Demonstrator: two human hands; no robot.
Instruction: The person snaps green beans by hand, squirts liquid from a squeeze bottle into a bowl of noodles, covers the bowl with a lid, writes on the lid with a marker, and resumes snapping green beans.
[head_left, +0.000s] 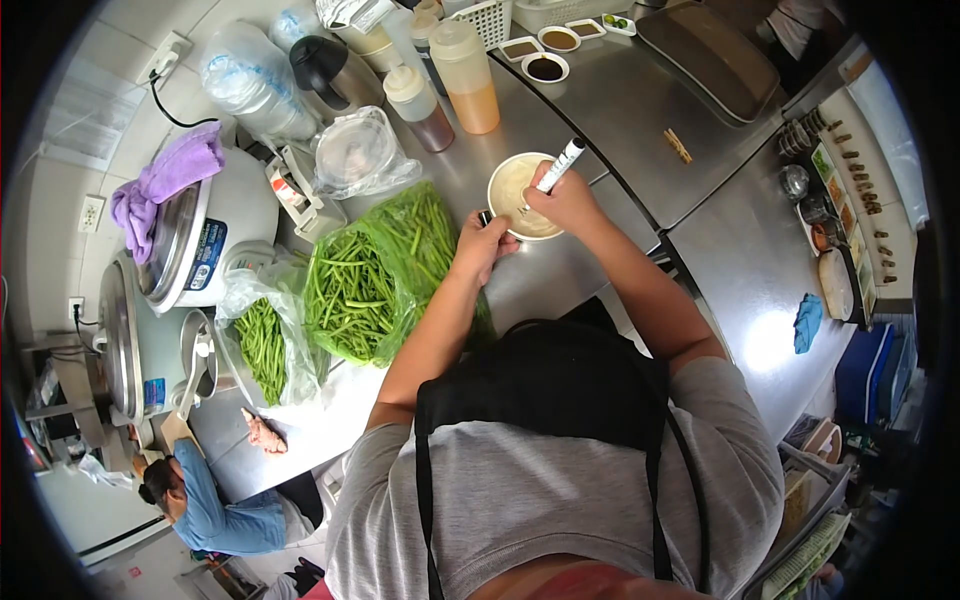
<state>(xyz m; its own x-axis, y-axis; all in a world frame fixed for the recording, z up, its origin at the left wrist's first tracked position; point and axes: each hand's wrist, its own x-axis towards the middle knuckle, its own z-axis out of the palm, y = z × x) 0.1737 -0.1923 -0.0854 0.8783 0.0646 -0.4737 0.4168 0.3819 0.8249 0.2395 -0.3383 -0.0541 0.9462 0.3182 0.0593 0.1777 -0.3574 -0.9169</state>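
Observation:
A round white-rimmed container (496, 190) with a cream-coloured top stands on the steel counter in front of me; whether that top is a lid or the contents, I cannot tell. My right hand (568, 202) grips a white marker pen (562, 163), its lower end down against the cream surface. My left hand (484, 247) is closed at the near-left rim, steadying the container. A small black piece (486, 217), perhaps the marker's cap, pokes out between its fingers. Left of my forearm lie green bags of green beans (350, 290).
Squeeze bottles (467, 85) and sauce dishes (545, 67) stand beyond the container. Large lidded cookers (225, 240) are on the left. A clothespin (678, 146), a dark tray (708, 60) and a blue cloth (808, 322) lie to the right. Another person (225, 500) is at lower left.

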